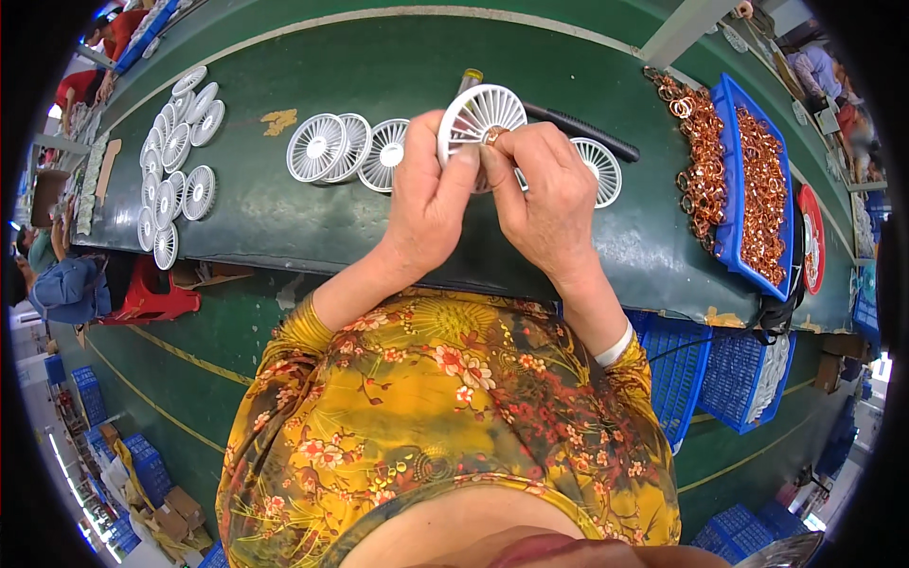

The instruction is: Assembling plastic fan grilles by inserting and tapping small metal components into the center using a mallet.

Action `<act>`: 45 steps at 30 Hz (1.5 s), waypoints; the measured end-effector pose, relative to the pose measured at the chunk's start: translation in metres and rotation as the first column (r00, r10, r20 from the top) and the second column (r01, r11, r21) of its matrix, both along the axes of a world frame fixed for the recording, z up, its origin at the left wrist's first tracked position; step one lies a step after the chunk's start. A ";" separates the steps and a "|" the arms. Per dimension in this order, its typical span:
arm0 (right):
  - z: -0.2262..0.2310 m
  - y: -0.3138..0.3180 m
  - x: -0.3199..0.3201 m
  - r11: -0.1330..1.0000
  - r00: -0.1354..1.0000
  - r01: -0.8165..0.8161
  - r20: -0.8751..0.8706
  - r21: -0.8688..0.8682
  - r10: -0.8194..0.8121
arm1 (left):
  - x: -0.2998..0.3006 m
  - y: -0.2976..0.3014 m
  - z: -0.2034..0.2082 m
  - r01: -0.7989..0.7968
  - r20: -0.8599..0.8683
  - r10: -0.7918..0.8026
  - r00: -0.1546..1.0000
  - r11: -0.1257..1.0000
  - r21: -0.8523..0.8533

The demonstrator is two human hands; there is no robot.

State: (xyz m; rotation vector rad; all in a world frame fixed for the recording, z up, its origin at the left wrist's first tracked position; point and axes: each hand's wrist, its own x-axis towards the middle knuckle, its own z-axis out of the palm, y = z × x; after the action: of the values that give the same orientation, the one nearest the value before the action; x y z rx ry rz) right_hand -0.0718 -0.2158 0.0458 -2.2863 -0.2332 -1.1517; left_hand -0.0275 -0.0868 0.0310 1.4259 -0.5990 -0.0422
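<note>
Bright, even, diffuse illumination from above; colours are saturated and no part of the work area is dim. The green bench (284, 199) carries broad, soft sheen rather than hard glare, and shadows beneath the white ribbed discs (322, 147) are faint and short. The left hand (431, 204) and right hand (544, 194) are sharp, with only slight softness at the fingertips. The copper coils (762, 189) glint mildly. Strong fisheye distortion bends the bench edge into an arc; a black circular vignette frames the view, and detail toward the rim is compressed, smeared and washed out at lower left.
</note>
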 end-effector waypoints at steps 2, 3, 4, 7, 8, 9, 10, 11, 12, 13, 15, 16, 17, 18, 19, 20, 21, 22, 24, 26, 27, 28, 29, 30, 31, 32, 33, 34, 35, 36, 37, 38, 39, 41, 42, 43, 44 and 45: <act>-0.003 0.001 0.000 1.000 0.998 0.020 -0.054 -0.016 -0.021 | 0.002 0.000 -0.004 0.017 0.019 -0.017 1.000 1.000 -0.001; -0.005 0.002 0.000 0.999 0.996 0.027 -0.083 -0.023 -0.028 | 0.000 0.003 -0.003 -0.021 0.077 0.014 0.997 0.996 0.091; -0.005 0.003 -0.001 0.999 0.993 0.032 -0.113 -0.026 -0.035 | 0.002 0.003 -0.006 -0.053 0.152 0.031 0.988 0.988 0.142; -0.015 0.003 -0.002 0.995 0.991 0.085 -0.103 0.044 -0.080 | 0.002 0.000 -0.010 -0.060 0.189 0.024 0.982 0.981 0.182; -0.015 0.004 0.000 0.991 0.993 0.117 -0.025 0.059 -0.116 | 0.005 0.000 -0.010 -0.035 0.174 0.005 0.985 0.985 0.169; -0.015 0.003 -0.001 0.986 0.987 0.150 0.053 0.076 -0.154 | 0.006 0.004 -0.011 0.062 0.090 -0.075 0.993 0.987 0.145; -0.012 0.002 -0.005 0.984 0.986 0.161 0.027 0.077 -0.164 | 0.007 0.004 -0.011 0.144 -0.012 -0.144 0.989 0.990 0.003; -0.013 -0.003 -0.006 0.993 0.993 0.119 0.023 -0.026 -0.118 | 0.009 0.004 -0.011 0.223 -0.119 -0.239 0.964 0.965 -0.139; -0.009 -0.009 -0.008 0.988 0.997 0.081 0.014 -0.133 -0.080 | 0.011 0.010 -0.006 0.303 -0.305 -0.381 0.873 0.913 -0.275; -0.007 -0.013 -0.010 0.989 1.000 0.022 -0.019 -0.145 -0.025 | 0.015 0.015 -0.003 0.375 -0.346 -0.460 0.818 0.881 -0.287; -0.004 -0.026 -0.017 0.974 0.983 -0.161 -0.109 -0.159 0.145 | 0.014 0.020 -0.001 0.450 -0.415 -0.526 0.743 0.851 -0.272; -0.005 -0.030 -0.020 0.967 0.971 -0.222 -0.124 -0.126 0.207 | 0.012 0.020 -0.006 0.458 -0.385 -0.497 0.777 0.867 -0.195; -0.005 -0.029 -0.024 0.950 0.942 -0.305 -0.166 -0.061 0.292 | 0.006 0.024 -0.005 0.434 -0.405 -0.450 0.796 0.891 -0.136; -0.004 -0.030 -0.023 0.926 0.913 -0.377 -0.176 -0.020 0.368 | 0.006 0.026 -0.005 0.433 -0.394 -0.448 0.803 0.892 -0.130; -0.006 -0.030 -0.022 0.897 0.879 -0.442 -0.186 0.028 0.439 | 0.006 0.029 -0.008 0.435 -0.389 -0.447 0.806 0.892 -0.123; -0.009 -0.027 -0.022 0.858 0.835 -0.491 -0.197 0.154 0.513 | 0.007 0.031 -0.009 0.432 -0.394 -0.448 0.803 0.892 -0.134; -0.009 -0.025 -0.022 0.801 0.786 -0.530 -0.194 0.278 0.587 | 0.007 0.035 -0.011 0.408 -0.345 -0.412 0.844 0.909 -0.087; -0.002 -0.027 -0.023 0.772 0.723 -0.544 -0.284 0.329 0.630 | 0.009 0.038 -0.012 0.373 -0.294 -0.369 0.882 0.927 -0.045; -0.004 -0.035 -0.018 0.818 0.777 -0.502 -0.270 0.281 0.569 | 0.013 0.045 -0.010 0.243 -0.069 -0.235 0.970 0.960 0.141; -0.011 -0.054 -0.007 0.950 0.877 -0.231 -0.376 0.212 0.298 | 0.028 0.059 -0.019 -0.066 0.179 0.022 0.984 0.968 0.244; -0.024 -0.074 0.007 0.989 0.933 -0.146 -0.328 0.029 0.147 | 0.037 0.065 -0.019 -0.219 0.226 0.166 0.960 0.948 0.232; -0.018 -0.084 0.013 0.995 0.946 0.000 -0.321 -0.104 -0.033 | 0.050 0.076 -0.019 -0.438 0.400 0.340 0.851 0.880 0.183; -0.028 -0.098 0.021 0.980 0.916 0.132 -0.360 -0.152 -0.179 | 0.064 0.087 -0.019 -0.627 0.551 0.486 0.679 0.774 0.090; -0.038 -0.107 0.028 0.966 0.857 0.211 -0.448 -0.150 -0.257 | 0.073 0.098 -0.020 -0.699 0.513 0.574 0.639 0.711 0.074; -0.038 -0.112 0.031 0.964 0.854 0.219 -0.449 -0.149 -0.263 | 0.079 0.110 -0.023 -0.763 0.472 0.654 0.591 0.643 0.064; -0.036 -0.116 0.035 0.955 0.763 0.204 -0.576 -0.216 -0.294 | 0.087 0.126 -0.028 -0.777 0.469 0.653 0.595 0.617 0.125; -0.035 -0.120 0.036 0.942 0.651 0.183 -0.683 -0.281 -0.330 | 0.097 0.144 -0.039 -0.787 0.528 0.614 0.587 0.587 0.191; -0.038 -0.124 0.039 0.944 0.646 0.169 -0.692 -0.282 -0.322 | 0.101 0.157 -0.049 -0.796 0.582 0.570 0.580 0.548 0.258; -0.036 -0.124 0.040 0.945 0.642 0.172 -0.696 -0.278 -0.322 | 0.095 0.163 -0.045 -0.719 0.433 0.578 0.691 0.495 0.487; -0.033 -0.123 0.041 0.944 0.622 0.173 -0.712 -0.282 -0.327 | 0.097 0.168 -0.053 -0.714 0.433 0.572 0.697 0.496 0.494; -0.031 -0.121 0.040 0.945 0.604 0.168 -0.728 -0.282 -0.325 | 0.099 0.178 -0.062 -0.728 0.555 0.473 0.684 0.398 0.558; -0.034 -0.120 0.041 0.942 0.623 0.162 -0.710 -0.295 -0.330 | 0.101 0.184 -0.070 -0.740 0.653 0.349 0.672 0.292 0.606; -0.036 -0.122 0.040 0.938 0.650 0.164 -0.682 -0.304 -0.335 | 0.103 0.186 -0.077 -0.680 0.579 0.375 0.724 0.243 0.692; -0.041 -0.124 0.034 0.938 0.743 0.184 -0.583 -0.294 -0.328 | 0.099 0.175 -0.067 -0.663 0.578 0.357 0.734 0.191 0.724; -0.040 -0.123 0.028 0.938 0.767 0.201 -0.551 -0.282 -0.330 | 0.100 0.172 -0.068 -0.686 0.588 0.380 0.714 0.212 0.696; -0.029 -0.115 0.025 0.898 0.728 0.245 -0.542 -0.366 -0.419 | 0.100 0.171 -0.066 -0.696 0.597 0.365 0.715 0.284 0.660; -0.019 -0.111 0.019 0.887 0.736 0.288 -0.509 -0.360 -0.446 | 0.101 0.169 -0.064 -0.697 0.600 0.354 0.717 0.356 0.623; -0.010 -0.108 0.008 0.876 0.740 0.329 -0.480 -0.353 -0.471 | 0.099 0.158 -0.061 -0.691 0.602 0.345 0.720 0.441 0.573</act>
State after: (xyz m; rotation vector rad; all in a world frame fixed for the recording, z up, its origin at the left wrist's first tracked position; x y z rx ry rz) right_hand -0.0633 -0.3242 0.0356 -2.8789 0.3939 -0.6004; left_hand 0.0710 0.0712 -0.0300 2.4934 -0.4256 0.6066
